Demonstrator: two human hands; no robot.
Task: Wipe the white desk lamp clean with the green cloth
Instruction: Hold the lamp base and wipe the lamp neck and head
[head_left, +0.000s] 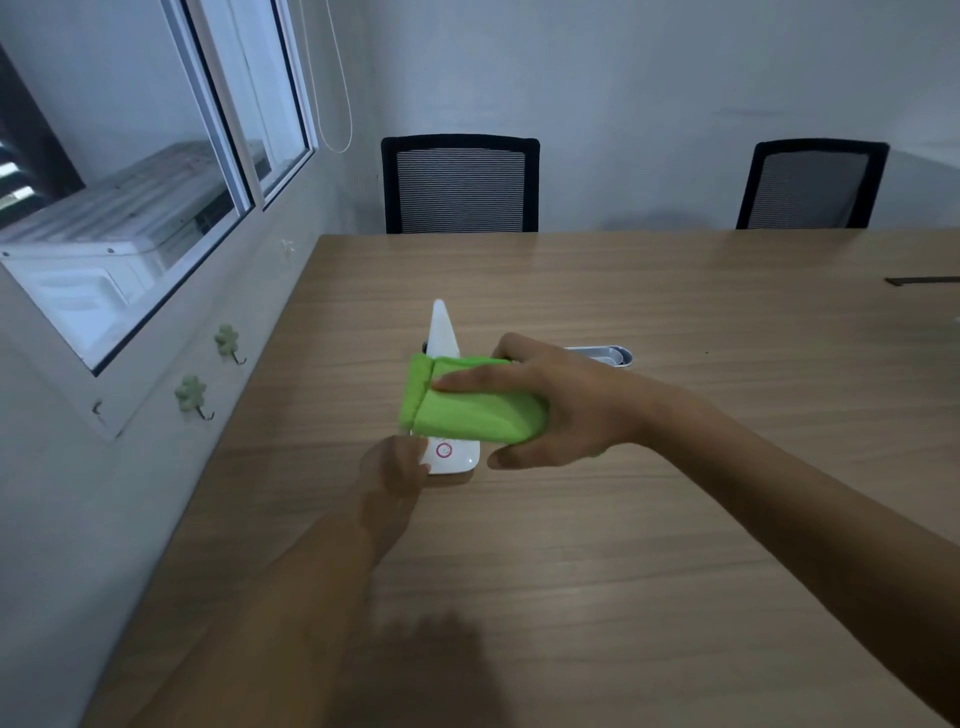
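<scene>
The white desk lamp (442, 332) stands on the wooden table (675, 519), its pointed top showing above the cloth and its base with a red ring button below. My right hand (550, 400) grips the folded green cloth (472, 410) and presses it across the lamp's middle, which is hidden. My left hand (392, 473) holds the left side of the lamp's base.
A silver cable port (608, 355) is set in the table just behind my right hand. Two black mesh chairs (460, 187) stand at the far edge. The wall with a window and green clover hooks (192, 395) runs along the left. A dark object (922, 280) lies far right.
</scene>
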